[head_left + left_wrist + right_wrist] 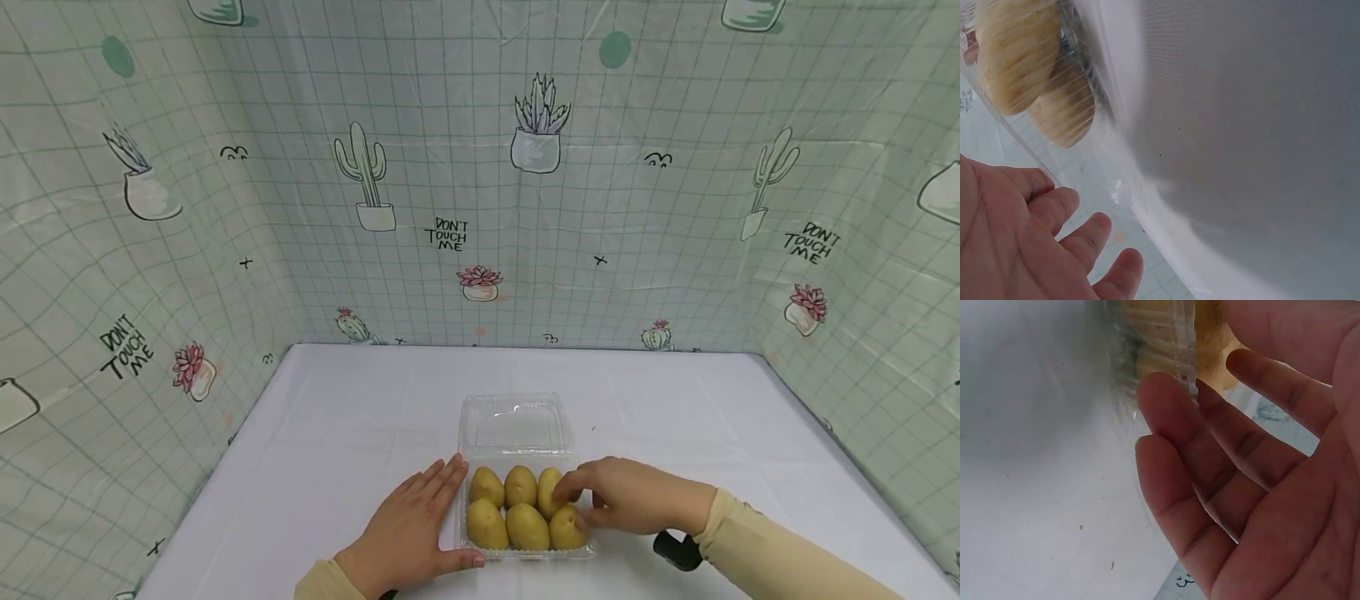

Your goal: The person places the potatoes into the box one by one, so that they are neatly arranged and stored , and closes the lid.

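Note:
Several yellow potatoes [527, 527] sit in two rows inside a clear plastic clamshell box [525, 556], whose lid [513, 423] lies folded back behind it. My left hand [412, 521] lies along the box's left side, fingers extended and thumb near the front corner. At the right end, my right hand [637, 497] reaches over the rim, its index finger at the back right potato [549, 485] and its thumb at the front right potato [567, 533]. In the right wrist view, the other fingers [1169, 403] are loosely bent beside the box wall.
A white cloth [360, 417] covers the table. Green-checked curtains [420, 192] with cactus prints hang behind it and on both sides. A black strap piece [677, 550] shows under the right wrist.

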`<act>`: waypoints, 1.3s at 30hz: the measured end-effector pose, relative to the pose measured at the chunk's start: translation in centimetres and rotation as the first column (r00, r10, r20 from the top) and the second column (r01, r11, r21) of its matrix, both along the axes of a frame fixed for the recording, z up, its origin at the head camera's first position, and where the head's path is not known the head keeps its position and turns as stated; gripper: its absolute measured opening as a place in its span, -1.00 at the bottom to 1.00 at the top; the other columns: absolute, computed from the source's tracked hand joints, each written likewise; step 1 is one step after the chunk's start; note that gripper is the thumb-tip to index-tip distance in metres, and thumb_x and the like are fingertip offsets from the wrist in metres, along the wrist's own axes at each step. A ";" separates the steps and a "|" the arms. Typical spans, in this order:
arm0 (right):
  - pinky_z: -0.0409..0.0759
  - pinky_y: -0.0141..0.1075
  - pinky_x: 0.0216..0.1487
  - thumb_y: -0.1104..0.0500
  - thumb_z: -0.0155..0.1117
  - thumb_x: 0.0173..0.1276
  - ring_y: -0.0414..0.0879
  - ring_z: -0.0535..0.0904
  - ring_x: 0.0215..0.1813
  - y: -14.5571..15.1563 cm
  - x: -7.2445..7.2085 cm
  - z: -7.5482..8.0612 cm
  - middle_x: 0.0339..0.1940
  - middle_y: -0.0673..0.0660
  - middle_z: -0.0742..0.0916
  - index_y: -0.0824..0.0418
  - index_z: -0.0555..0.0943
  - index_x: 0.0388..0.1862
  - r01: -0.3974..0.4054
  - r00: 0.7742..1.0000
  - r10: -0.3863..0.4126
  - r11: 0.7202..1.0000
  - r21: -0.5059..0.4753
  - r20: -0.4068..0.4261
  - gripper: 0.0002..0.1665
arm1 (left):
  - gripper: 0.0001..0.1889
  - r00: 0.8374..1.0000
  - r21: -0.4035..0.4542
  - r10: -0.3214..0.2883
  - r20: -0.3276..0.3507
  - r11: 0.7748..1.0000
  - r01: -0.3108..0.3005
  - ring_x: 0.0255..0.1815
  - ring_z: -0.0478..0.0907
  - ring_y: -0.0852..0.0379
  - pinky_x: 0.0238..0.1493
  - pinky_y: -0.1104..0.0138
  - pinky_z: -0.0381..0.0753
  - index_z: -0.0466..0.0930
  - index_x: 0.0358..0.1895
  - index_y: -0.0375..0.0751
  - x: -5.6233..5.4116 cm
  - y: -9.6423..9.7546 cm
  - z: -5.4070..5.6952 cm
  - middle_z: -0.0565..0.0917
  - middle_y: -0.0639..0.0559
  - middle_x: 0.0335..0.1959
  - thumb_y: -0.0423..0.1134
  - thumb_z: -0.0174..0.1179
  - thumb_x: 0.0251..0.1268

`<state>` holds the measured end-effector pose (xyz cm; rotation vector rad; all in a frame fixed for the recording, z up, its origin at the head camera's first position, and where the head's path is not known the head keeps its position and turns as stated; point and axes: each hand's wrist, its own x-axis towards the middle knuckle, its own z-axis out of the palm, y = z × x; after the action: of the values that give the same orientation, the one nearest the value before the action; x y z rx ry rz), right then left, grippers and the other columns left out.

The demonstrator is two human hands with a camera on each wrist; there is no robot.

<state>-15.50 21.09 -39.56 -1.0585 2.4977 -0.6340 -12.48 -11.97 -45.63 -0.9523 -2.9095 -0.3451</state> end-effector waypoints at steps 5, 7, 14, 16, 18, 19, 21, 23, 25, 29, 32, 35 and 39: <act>0.62 -0.33 -0.13 0.15 0.38 0.36 -0.37 0.56 -0.21 0.3 -0.2 0.1 0.01 -0.16 0.69 0.04 0.65 0.14 0.031 0.998 -0.031 1.000 -0.003 -0.060 -0.63 | 0.15 1.000 0.010 -0.004 0.029 1.000 0.004 0.51 0.17 -0.08 0.41 0.01 0.26 0.14 0.55 -0.25 -0.1 0.0 0.0 0.15 -0.09 0.57 0.60 0.00 0.11; 0.61 -0.33 -0.13 0.15 0.36 0.37 -0.36 0.56 -0.21 0.5 -0.4 -0.1 0.03 -0.12 0.68 0.05 0.64 0.16 0.043 0.995 -0.044 0.999 -0.008 -0.087 -0.62 | 0.14 0.999 0.020 -0.007 0.046 1.000 0.006 0.51 0.18 -0.08 0.41 0.01 0.27 0.14 0.55 -0.26 -0.2 0.0 0.1 0.15 -0.10 0.57 0.59 0.00 0.12; 0.61 -0.34 -0.18 0.14 0.35 0.39 -0.37 0.57 -0.18 1.2 -1.0 -0.7 0.08 -0.04 0.66 0.05 0.61 0.20 0.067 0.986 -0.070 0.997 -0.025 -0.154 -0.60 | 0.12 0.995 0.075 -0.017 0.093 0.997 0.010 0.50 0.19 -0.10 0.38 -0.01 0.30 0.12 0.55 -0.28 -0.7 0.1 0.2 0.16 -0.14 0.56 0.57 -0.02 0.16; 0.61 -0.34 -0.18 0.14 0.34 0.40 -0.37 0.57 -0.18 1.3 -1.1 -0.9 0.09 -0.04 0.65 0.06 0.61 0.20 0.075 0.982 -0.079 0.997 -0.030 -0.170 -0.60 | 0.11 0.996 0.091 -0.023 0.090 0.996 0.014 0.49 0.21 -0.11 0.37 -0.01 0.31 0.13 0.55 -0.29 -0.8 0.2 0.2 0.17 -0.16 0.55 0.55 0.00 0.17; 0.62 -0.34 -0.18 0.14 0.34 0.40 -0.36 0.57 -0.17 1.4 -1.1 -0.9 0.10 -0.04 0.64 0.08 0.61 0.20 0.081 0.977 -0.087 0.996 -0.038 -0.193 -0.61 | 0.10 0.996 0.112 -0.028 0.090 0.994 0.017 0.48 0.23 -0.12 0.36 -0.02 0.32 0.14 0.54 -0.31 -0.9 0.3 0.3 0.19 -0.18 0.54 0.52 0.04 0.18; 0.62 -0.34 -0.18 0.15 0.34 0.40 -0.35 0.58 -0.17 1.5 -1.1 -0.9 0.10 -0.04 0.64 0.10 0.61 0.20 0.083 0.974 -0.091 0.995 -0.046 -0.208 -0.61 | 0.10 0.995 0.122 -0.028 0.094 0.992 0.017 0.48 0.24 -0.13 0.36 -0.02 0.32 0.14 0.53 -0.32 -1.0 0.3 0.4 0.20 -0.18 0.54 0.51 0.06 0.18; 0.62 -0.34 -0.20 0.16 0.34 0.40 -0.31 0.59 -0.16 1.6 -1.2 -0.9 0.10 -0.01 0.64 0.13 0.60 0.21 0.088 0.967 -0.101 0.994 -0.062 -0.235 -0.59 | 0.11 0.994 0.135 -0.024 0.107 0.991 0.010 0.47 0.25 -0.14 0.35 -0.03 0.33 0.12 0.54 -0.34 -1.2 0.4 0.5 0.21 -0.19 0.53 0.50 0.08 0.18; 0.61 -0.33 -0.22 0.15 0.34 0.40 -0.27 0.59 -0.15 1.7 -1.2 -0.9 0.10 0.02 0.63 0.15 0.58 0.23 0.102 0.959 -0.116 0.992 -0.069 -0.259 -0.57 | 0.12 0.992 0.144 -0.016 0.124 0.990 -0.002 0.46 0.26 -0.14 0.35 -0.03 0.34 0.09 0.54 -0.35 -1.4 0.6 0.6 0.22 -0.20 0.52 0.49 0.09 0.17; 0.61 -0.31 -0.24 0.15 0.34 0.40 -0.23 0.61 -0.14 1.7 -1.2 -0.9 0.09 0.05 0.64 0.15 0.55 0.26 0.120 0.954 -0.134 0.990 -0.069 -0.267 -0.53 | 0.12 0.989 0.150 -0.006 0.145 0.989 -0.016 0.46 0.26 -0.15 0.34 -0.04 0.35 0.07 0.55 -0.35 -1.7 0.7 0.6 0.22 -0.21 0.52 0.49 0.08 0.18; 0.61 -0.27 -0.23 0.09 0.34 0.41 -0.19 0.62 -0.13 1.8 -1.3 -0.9 0.09 0.12 0.65 0.15 0.50 0.31 0.152 0.960 -0.161 0.987 -0.054 -0.228 -0.47 | 0.10 0.978 0.179 0.014 0.207 0.982 -0.052 0.45 0.27 -0.17 0.32 -0.07 0.37 0.05 0.55 -0.33 -2.4 0.9 0.7 0.22 -0.23 0.52 0.48 0.05 0.22; 0.62 -0.26 -0.21 0.05 0.33 0.42 -0.19 0.63 -0.12 1.8 -1.3 -0.9 0.14 0.19 0.65 0.17 0.47 0.35 0.169 0.969 -0.176 0.984 -0.056 -0.175 -0.42 | 0.06 0.968 0.201 0.026 0.250 0.976 -0.078 0.45 0.27 -0.19 0.32 -0.09 0.36 0.07 0.55 -0.32 -2.8 1.1 0.9 0.22 -0.24 0.52 0.47 0.04 0.25; 0.63 -0.24 -0.19 0.01 0.32 0.43 -0.20 0.63 -0.10 1.8 -1.4 -1.0 0.18 0.23 0.64 0.18 0.43 0.39 0.183 0.974 -0.190 0.981 -0.065 -0.127 -0.37 | 0.03 0.961 0.220 0.027 0.276 0.971 -0.091 0.44 0.28 -0.21 0.32 -0.08 0.36 0.07 0.55 -0.33 -3.2 1.2 1.1 0.24 -0.26 0.50 0.44 0.04 0.29; 0.64 -0.23 -0.19 0.00 0.31 0.43 -0.18 0.65 -0.09 1.8 -1.5 -0.9 0.18 0.25 0.64 0.18 0.40 0.42 0.193 0.974 -0.199 0.979 -0.071 -0.106 -0.34 | 0.01 0.942 0.253 0.019 0.336 0.961 -0.109 0.46 0.25 -0.21 0.37 -0.06 0.30 0.03 0.56 -0.34 -3.6 1.3 1.2 0.22 -0.26 0.51 0.38 0.06 0.34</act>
<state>-16.97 22.87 -40.51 -0.8974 2.7207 -0.7292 -16.06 -10.64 -44.46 -0.8224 -3.0583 -0.9541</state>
